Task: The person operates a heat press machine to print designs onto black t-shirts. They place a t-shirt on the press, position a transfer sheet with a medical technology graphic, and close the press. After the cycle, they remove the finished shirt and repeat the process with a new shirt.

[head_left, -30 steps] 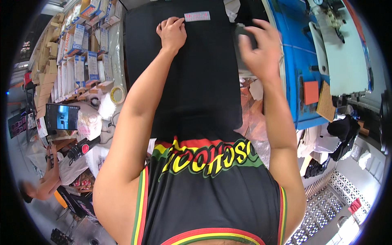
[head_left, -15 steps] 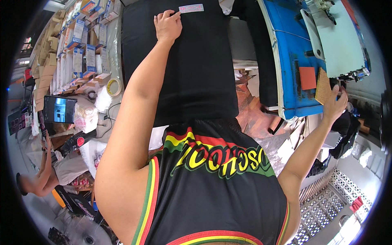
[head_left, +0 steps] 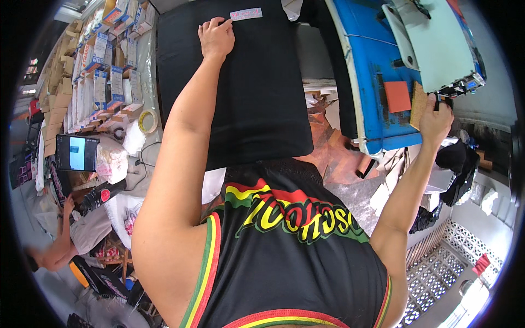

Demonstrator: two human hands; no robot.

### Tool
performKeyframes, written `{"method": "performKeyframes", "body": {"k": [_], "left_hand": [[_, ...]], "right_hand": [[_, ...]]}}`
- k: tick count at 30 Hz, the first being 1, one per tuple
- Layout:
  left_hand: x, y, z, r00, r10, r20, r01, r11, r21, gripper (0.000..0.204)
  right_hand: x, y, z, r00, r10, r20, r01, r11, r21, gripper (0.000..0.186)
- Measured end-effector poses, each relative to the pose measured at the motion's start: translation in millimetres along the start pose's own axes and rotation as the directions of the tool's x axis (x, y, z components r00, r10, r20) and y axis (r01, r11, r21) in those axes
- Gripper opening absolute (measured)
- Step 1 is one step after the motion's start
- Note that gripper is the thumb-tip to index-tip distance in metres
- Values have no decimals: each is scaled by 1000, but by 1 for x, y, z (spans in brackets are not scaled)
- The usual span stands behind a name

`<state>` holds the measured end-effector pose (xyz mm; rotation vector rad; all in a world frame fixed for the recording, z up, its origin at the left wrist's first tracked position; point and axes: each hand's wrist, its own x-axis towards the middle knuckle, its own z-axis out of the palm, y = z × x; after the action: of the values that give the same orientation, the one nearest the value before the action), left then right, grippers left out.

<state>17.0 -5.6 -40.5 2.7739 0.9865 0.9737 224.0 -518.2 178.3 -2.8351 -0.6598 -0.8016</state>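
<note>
My left hand (head_left: 217,39) rests on black fabric (head_left: 251,101) laid flat, fingertips slightly bent and apart, the index fingertip at the lower left corner of a small printed label (head_left: 246,14). At the right, my right hand (head_left: 436,119) is closed on what looks like a black handle (head_left: 445,102), partly hidden by the fingers, at the end of a pale press-like plate (head_left: 440,52). Beside it, a tan pad (head_left: 415,106) and an orange square pad (head_left: 397,97) lie on a blue surface (head_left: 383,136).
At left are cardboard boxes (head_left: 114,82), a tape roll (head_left: 147,121), a laptop-like screen (head_left: 76,153) and a co-worker (head_left: 57,246) with an arm raised. Black cloth and bags (head_left: 459,169) are piled at right; a dark strip (head_left: 342,109) hangs beside the blue surface.
My right hand has moved right from beside the black fabric and closed at the plate's end. My left hand stays at the label. The view has shifted slightly.
</note>
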Motion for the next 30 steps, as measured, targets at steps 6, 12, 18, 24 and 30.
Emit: {"method": "performKeyframes", "body": {"k": [6, 12, 18, 24, 30], "left_hand": [[4, -11, -22, 969, -245, -24, 201, 842, -500, 30], [-44, -55, -138, 982, -101, -160, 26, 909, -417, 24], [-218, -182, -216, 908, -417, -39, 347, 801, -487, 28], [-348, -212, -260, 664, -747, -25, 669, 609, -426, 30], [-373, -153, -297, 657, -754, 13, 692, 595, -409, 29]], "right_hand": [[-27, -74, -37, 984, -175, -5, 174, 970, 169, 34], [-70, -117, -50, 928, -324, -184, 367, 879, 304, 52], [-70, -183, -64, 877, -329, -351, 477, 684, 551, 111], [-100, -252, -83, 882, -333, -333, 470, 664, 581, 103], [-117, -286, -86, 867, -306, -394, 493, 642, 587, 93]]}}
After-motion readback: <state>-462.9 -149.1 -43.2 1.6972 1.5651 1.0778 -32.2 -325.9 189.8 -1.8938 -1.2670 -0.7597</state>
